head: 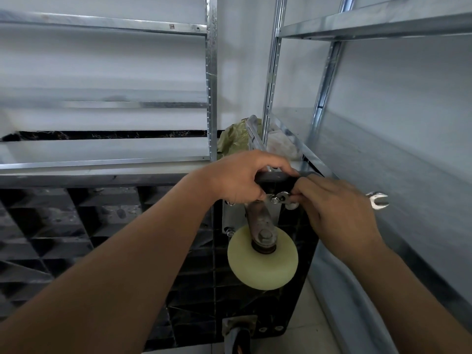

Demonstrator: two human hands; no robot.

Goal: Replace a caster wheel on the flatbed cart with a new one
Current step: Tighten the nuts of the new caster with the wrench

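Head view, left to right. Bare galvanised metal shelving [107, 103] fills the left background. Below it stands my black ribbed plastic flatbed cart [76, 226], tipped on its side with the underside facing me. My left hand [236, 178] curls over the cart's upper edge, fingers gripping it, thumb near a mounting bolt. Just under that hand sits the cream-coloured round caster wheel [263, 264] in its worn grey metal bracket [260, 221], fixed to the cart's underside. My right hand [337, 213] grips a silver open-ended steel spanner [378, 200]; its far end meets the bolt at the bracket plate, its free jaw showing beyond my knuckles. A second dark caster [238, 338] shows at the bottom edge. More metal shelving [383, 29] stands at right.
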